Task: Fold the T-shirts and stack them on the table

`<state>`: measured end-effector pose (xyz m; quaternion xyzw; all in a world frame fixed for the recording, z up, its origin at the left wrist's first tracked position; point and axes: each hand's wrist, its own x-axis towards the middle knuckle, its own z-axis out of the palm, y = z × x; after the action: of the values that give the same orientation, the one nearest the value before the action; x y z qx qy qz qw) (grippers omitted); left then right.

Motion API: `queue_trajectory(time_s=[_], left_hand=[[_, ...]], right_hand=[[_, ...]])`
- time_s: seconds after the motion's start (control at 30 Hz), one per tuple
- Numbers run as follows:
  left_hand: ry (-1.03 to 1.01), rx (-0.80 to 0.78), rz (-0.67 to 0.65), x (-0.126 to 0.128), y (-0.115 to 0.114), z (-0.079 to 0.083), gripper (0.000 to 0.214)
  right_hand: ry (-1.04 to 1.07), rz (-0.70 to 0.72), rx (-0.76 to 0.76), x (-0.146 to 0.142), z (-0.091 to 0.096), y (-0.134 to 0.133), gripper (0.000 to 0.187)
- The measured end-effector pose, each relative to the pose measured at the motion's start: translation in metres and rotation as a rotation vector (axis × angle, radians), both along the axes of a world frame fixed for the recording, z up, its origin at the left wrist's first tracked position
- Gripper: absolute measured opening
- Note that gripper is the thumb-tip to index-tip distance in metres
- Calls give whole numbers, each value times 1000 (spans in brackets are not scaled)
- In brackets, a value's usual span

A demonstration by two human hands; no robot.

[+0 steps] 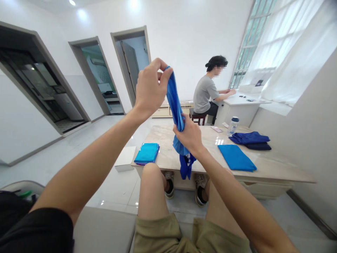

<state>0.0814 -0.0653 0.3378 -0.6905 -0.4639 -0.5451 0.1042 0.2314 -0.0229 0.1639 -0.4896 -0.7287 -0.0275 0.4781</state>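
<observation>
My left hand (pixel 150 88) is raised and pinches the top end of a blue garment (pixel 175 105) that hangs stretched in a twisted rope. My right hand (pixel 188 135) grips the same garment lower down, fingers wrapped round it. The garment's loose end (pixel 186 167) dangles below that hand, in front of the low marble table (pixel 265 165). I am seated, with my knees (pixel 151 172) just before the table's near edge.
On the table lie a folded turquoise cloth (pixel 146 153) at the left, a flat blue cloth (pixel 236 158), a dark blue pile (pixel 250 140), a water bottle (pixel 233 125) and a phone (pixel 216 129). Another person (pixel 207 95) sits at a white desk behind. A white box (pixel 125 159) stands on the floor.
</observation>
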Motion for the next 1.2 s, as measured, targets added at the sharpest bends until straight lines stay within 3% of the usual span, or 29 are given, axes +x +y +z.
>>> queue_trajectory(time_s=[0.13, 0.27, 0.4, 0.57, 0.7, 0.83, 1.0, 1.13, 1.2], left_hand=[[-43, 41, 43, -39, -2, 8, 21], [-72, -98, 0, -72, 2, -5, 35], [-162, -179, -58, -87, 7, -22, 39], [-185, -200, -113, -94, 17, -16, 35], [-114, -195, -103, -95, 23, -8, 34], [-135, -213, -49, -96, 27, -6, 28], [-222, -217, -6, -102, 44, 6, 22], [-519, -375, -140, -95, 54, 27, 29], [-582, -448, -214, -89, 54, 34, 30]], right_hand=[[-30, 35, -11, 38, 4, -9, 22], [53, 152, 82, 79, 14, -15, 29], [7, 256, 61, 103, 33, -12, 26], [-45, 256, 52, 123, 46, 2, 33], [-26, 227, 63, 137, 57, 11, 43], [-98, 132, 80, 146, 74, 16, 37], [-281, -48, 48, 150, 115, 26, 36], [-344, -152, 96, 157, 156, 39, 38], [-389, -198, 100, 163, 170, 45, 61]])
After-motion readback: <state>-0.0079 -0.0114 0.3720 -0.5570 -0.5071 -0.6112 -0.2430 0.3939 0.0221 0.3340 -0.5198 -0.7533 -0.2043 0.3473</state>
